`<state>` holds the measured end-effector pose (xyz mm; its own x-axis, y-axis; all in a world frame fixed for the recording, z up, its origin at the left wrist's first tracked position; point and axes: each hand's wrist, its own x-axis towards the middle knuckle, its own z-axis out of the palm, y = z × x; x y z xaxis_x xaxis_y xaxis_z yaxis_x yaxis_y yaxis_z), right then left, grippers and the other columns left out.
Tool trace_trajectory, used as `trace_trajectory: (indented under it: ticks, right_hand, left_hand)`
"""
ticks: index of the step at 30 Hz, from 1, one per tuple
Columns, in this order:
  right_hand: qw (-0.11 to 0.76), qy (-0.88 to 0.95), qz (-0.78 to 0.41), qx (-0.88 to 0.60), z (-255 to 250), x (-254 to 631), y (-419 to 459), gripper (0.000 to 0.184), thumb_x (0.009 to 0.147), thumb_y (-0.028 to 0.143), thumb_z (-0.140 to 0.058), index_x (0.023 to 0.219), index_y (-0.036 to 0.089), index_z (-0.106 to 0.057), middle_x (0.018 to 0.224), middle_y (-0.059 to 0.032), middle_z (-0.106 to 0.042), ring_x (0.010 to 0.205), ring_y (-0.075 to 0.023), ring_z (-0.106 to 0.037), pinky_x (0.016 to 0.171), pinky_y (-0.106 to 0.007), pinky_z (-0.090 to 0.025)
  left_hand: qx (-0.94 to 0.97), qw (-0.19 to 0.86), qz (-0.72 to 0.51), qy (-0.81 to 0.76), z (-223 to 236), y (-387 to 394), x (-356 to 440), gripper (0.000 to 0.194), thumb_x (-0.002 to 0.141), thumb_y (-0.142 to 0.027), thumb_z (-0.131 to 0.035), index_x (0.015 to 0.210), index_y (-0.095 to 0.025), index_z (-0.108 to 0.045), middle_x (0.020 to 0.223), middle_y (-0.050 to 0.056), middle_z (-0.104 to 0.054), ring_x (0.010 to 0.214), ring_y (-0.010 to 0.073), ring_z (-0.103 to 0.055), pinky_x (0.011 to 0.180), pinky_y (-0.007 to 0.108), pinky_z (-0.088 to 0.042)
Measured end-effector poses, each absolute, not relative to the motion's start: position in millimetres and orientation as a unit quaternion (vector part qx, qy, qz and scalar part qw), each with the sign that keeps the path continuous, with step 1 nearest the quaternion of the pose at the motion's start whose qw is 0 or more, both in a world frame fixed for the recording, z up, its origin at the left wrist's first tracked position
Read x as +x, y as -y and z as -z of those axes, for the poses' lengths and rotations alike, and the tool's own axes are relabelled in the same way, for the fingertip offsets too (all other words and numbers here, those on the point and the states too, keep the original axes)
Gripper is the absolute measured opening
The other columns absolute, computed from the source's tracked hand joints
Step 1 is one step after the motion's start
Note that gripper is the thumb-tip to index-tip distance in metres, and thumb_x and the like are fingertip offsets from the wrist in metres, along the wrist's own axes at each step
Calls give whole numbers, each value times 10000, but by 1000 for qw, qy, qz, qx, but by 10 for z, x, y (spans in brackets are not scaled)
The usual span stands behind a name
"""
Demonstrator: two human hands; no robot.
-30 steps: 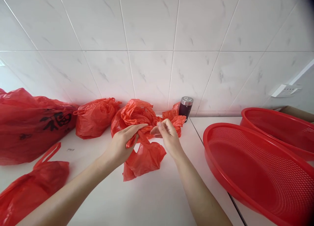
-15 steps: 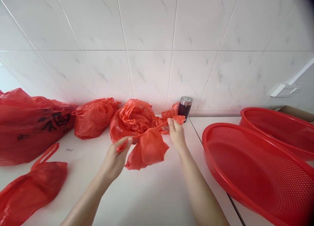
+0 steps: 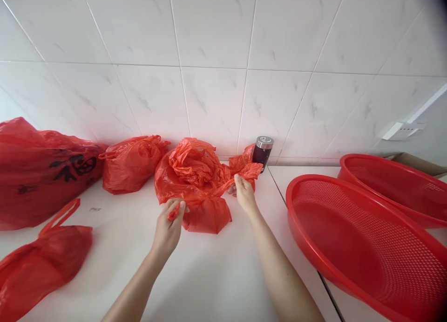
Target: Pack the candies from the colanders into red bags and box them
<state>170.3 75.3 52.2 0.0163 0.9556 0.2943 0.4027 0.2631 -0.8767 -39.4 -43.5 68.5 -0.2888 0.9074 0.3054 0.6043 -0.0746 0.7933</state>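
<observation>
A small red plastic bag (image 3: 206,215) rests on the white counter in front of a crumpled red bag (image 3: 190,170). My left hand (image 3: 169,226) pinches one handle of the small bag, fingers closed. My right hand (image 3: 244,194) pinches the other handle, pulled out to the right, near a dark jar with a silver lid (image 3: 262,153). The two handles stretch apart between my hands.
More red bags lie at the left: a large one with black print (image 3: 42,170), a tied one (image 3: 131,163) and a flat one (image 3: 38,261). Two red plastic sieve baskets (image 3: 363,247) (image 3: 394,184) fill the right side. A tiled wall stands behind.
My hands have drawn apart and lowered, pulling the small bag's handles taut. The bag has dropped from hanging to resting on the counter.
</observation>
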Motion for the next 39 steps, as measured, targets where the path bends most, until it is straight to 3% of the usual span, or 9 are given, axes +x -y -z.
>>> trace_trajectory:
  ticks: [6,9,11,14,22,27,39]
  right_hand:
    - [401,707,-248,-527,-288,1369,-427,317,900,550,-445,909,252,-551,932,-16,-675,822,-190,-628,669,-280,-422]
    - [384,727,-219,-526,-137,1300,-377,269,910,501,-454,916,239,-518,840,-11,-654,721,-178,-602,615,-262,-377]
    - [377,745,-200,-513,-78,1312,-381,256,933,480,-424,909,237,-502,750,9,-621,619,-156,-555,586,-252,-349]
    - [368,779,-170,-479,-52,1367,-402,272,948,477,-413,859,234,-496,709,18,-586,604,-141,-521,605,-243,-338]
    - [343,806,-106,-470,-16,1518,-479,354,975,481,-355,797,220,-513,699,-8,-577,628,-148,-498,620,-246,-316]
    - [306,811,-94,-490,25,1553,-535,296,969,430,-394,814,223,-538,711,-6,-603,632,-153,-522,591,-250,-282]
    - [237,798,-80,-549,111,1496,-607,167,927,307,-494,816,212,-575,735,-12,-667,667,-162,-581,664,-285,-281]
  left_hand:
    - [604,87,-415,-674,-431,28,-425,329,959,-457,-339,993,-237,-582,1154,68,-609,1013,208,-598,855,307,-443]
    - [613,82,-355,-701,-372,-60,-451,316,957,-435,-336,909,-237,-578,870,43,-668,766,210,-632,681,293,-422]
    - [612,83,-316,-720,-336,-64,-472,308,947,-436,-350,860,-237,-568,656,14,-619,608,207,-595,587,277,-365]
    - [607,83,-282,-738,-287,-34,-513,311,950,-441,-328,890,-244,-561,584,2,-589,559,207,-577,555,265,-328]
    - [616,72,-275,-735,-165,0,-599,285,961,-408,-339,893,-254,-569,780,11,-668,668,172,-593,600,238,-345]
    - [633,80,-270,-721,-84,-29,-598,246,953,-354,-387,931,-260,-613,965,14,-685,761,160,-606,630,230,-363]
    - [637,87,-213,-736,-63,-133,-616,302,941,-394,-395,1081,-301,-646,1061,37,-719,858,238,-654,614,272,-369]
